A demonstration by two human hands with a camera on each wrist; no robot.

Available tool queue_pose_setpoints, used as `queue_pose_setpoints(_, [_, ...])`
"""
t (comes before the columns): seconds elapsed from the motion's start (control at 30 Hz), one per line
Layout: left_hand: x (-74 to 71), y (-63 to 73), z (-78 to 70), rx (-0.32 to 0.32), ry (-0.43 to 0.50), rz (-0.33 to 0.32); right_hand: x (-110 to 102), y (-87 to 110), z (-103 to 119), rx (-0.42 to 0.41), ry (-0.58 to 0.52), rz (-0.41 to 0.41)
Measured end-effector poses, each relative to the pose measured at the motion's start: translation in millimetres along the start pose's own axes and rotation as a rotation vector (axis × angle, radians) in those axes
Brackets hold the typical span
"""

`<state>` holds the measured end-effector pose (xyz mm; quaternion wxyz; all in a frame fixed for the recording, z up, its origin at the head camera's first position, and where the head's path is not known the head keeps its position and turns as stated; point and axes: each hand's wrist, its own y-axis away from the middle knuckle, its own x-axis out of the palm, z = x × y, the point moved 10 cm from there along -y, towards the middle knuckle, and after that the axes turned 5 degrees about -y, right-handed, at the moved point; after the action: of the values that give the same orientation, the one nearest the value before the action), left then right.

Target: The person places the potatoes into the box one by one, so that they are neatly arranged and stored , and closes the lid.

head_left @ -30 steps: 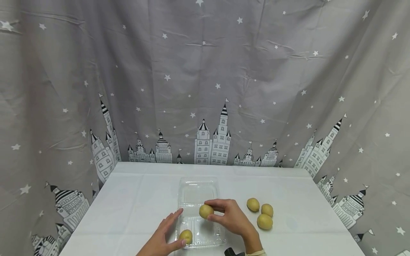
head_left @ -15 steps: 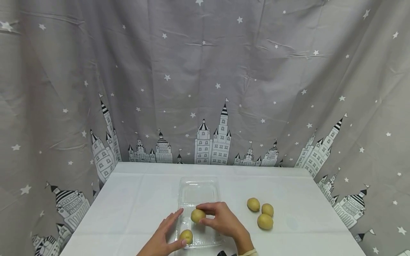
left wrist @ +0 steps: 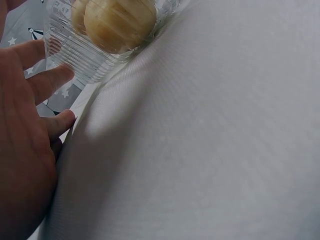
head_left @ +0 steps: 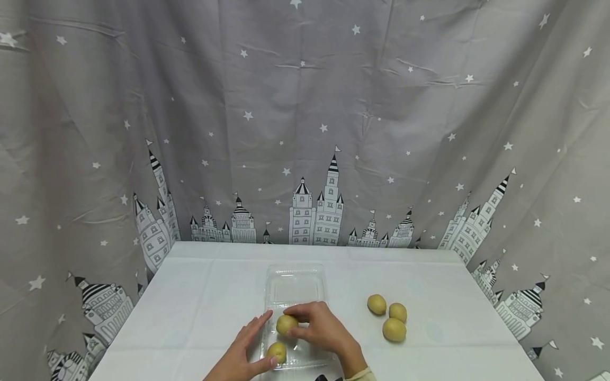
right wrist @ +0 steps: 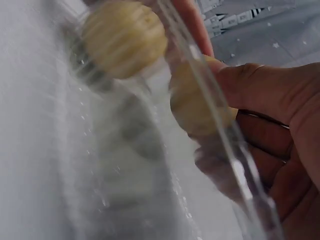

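In the head view a clear plastic clamshell container (head_left: 305,361) lies spread out, its lid half (head_left: 295,288) toward the back. One yellow potato (head_left: 276,351) sits in the container's near left corner. My right hand (head_left: 326,329) pinches a second potato (head_left: 286,325) between thumb and fingers, low over the container's left part. In the right wrist view this held potato (right wrist: 197,107) shows partly through the clear wall. Along the container's left side rests my left hand (head_left: 238,353), fingers extended, its thumb tip beside the near potato. The left wrist view shows fingertips (left wrist: 55,80) at the ribbed plastic wall.
Three more potatoes (head_left: 394,329) lie grouped on the white tablecloth (head_left: 452,307) to the right of the container. Behind the table's back edge hangs a grey curtain (head_left: 267,159) printed with stars and castles.
My right hand has carried its potato leftward and slightly down, over the container's left part. The left hand and the other potatoes have stayed in place.
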<state>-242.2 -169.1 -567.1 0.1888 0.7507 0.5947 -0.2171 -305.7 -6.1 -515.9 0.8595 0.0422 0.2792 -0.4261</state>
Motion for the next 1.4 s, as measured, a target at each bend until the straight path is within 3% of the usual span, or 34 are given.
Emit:
queue_pose_setpoints(0.27, [1.6, -0.6, -2.4, 0.019, -0.005, -0.004, 10, -2.7, -6, 0.057, 0.023, -0.021])
queue_pose_setpoints(0.77, [1.2, 0.5, 0.1, -0.041, -0.007, 0.016, 21, -7.2, -6, 0.126, 0.048, -0.024])
queue_pose_setpoints(0.93, [1.5, 0.4, 0.8, -0.058, -0.007, 0.017, 22, -7.0, -7, 0.121, 0.064, -0.014])
queue_pose_setpoints(1.4, [0.0, 1.3, -1.7, -0.019, 0.005, 0.001, 11, 0.7, 0, 0.071, 0.105, -0.038])
